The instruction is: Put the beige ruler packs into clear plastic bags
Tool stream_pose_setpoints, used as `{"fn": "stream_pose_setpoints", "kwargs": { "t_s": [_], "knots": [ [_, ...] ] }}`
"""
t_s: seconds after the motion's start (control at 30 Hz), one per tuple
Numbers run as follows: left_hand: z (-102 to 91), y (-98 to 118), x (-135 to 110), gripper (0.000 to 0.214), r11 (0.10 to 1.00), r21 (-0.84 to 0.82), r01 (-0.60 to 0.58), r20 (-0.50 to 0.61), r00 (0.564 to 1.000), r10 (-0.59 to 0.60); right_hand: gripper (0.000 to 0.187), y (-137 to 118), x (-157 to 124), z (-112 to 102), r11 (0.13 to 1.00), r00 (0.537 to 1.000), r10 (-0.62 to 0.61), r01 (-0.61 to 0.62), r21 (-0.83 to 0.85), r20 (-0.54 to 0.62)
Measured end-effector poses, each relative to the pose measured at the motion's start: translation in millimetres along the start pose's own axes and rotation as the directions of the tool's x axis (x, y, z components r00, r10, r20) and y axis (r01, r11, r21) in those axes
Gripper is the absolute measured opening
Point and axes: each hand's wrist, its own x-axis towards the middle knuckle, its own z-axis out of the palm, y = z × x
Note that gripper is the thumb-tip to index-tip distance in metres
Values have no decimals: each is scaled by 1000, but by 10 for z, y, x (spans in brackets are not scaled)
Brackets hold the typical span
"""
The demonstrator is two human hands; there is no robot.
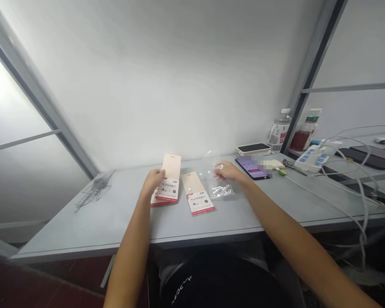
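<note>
At the middle of the grey desk [125,222], upper packet [169,182], pale card with red bottom band, pinched at its left edge by my left hand [154,179]: thumb on the front, other fingers mostly hidden. Lower packet [160,204] under it, mostly covered. Just right, flat on the desk, single packet [200,198], same print, tilted a bit, touched by neither hand. Right of that, clear plastic bag [223,191], shiny, pinched near its upper right by my right hand [227,170], fingertips pressed together. Further right: lit phone [248,166], pale-cased phone [254,148] behind it, water bottle [278,134] near the wall, bottle of red liquid [304,136], white power strip [312,159], tangled white cables [363,205]. Far left, dark scribbly patch [95,190] on the desktop; can't tell what.
</note>
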Motion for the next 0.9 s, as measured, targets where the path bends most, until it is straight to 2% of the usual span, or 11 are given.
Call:
{"fn": "stream_pose_setpoints", "kwargs": {
  "t_s": [0.1, 0.23, 0.33, 0.4, 0.5, 0.57, 0.67, 0.7, 0.73, 0.8, 0.9],
  "knots": [
    [-151, -113, 63, 17, 980, 155, 123, 0, 992, -124, 43, 110, 52, -76, 983, 995, 96, -100, -157, -34],
    [-218, -248, 128, 13, 910, 332, 250, -41, 967, -251, 48, 195, 111, -118, 913, 989, 119, -143, -382, -86],
    [-204, -297, 151, 14, 859, 421, 291, -75, 955, -287, 44, 196, 125, -122, 800, 991, 75, -125, -586, -109],
    [-197, -298, 150, 14, 835, 458, 305, -76, 949, -305, 39, 185, 119, -120, 742, 993, 54, -113, -660, -109],
    [-202, -258, 118, 16, 817, 482, 317, -65, 943, -328, 34, 167, 91, -115, 711, 992, 63, -119, -693, -106],
    [-191, -207, 80, 22, 806, 506, 308, -104, 949, -298, 33, 155, 63, -109, 700, 992, 67, -125, -703, -109],
    [-78, -101, -2, 33, 791, 593, 152, -155, 985, -74, 38, 120, 8, -80, 674, 989, 33, -126, -728, -141],
    [-4, -60, -38, 35, 791, 610, 44, -120, 992, 37, 40, 101, -12, -62, 662, 987, 12, -128, -738, -160],
    [89, -18, -78, 37, 795, 606, -26, -82, 992, 95, 42, 78, -32, -37, 651, 984, -19, -121, -749, -176],
    [309, 62, -172, 41, 791, 600, -121, -3, 988, 153, 42, 26, -71, 32, 645, 976, -111, -73, -761, -188],
    [631, 135, -312, 47, 696, 654, -296, 186, 955, 231, 37, -51, -129, 176, 697, 945, -304, 133, -705, -122]
  ]
}}
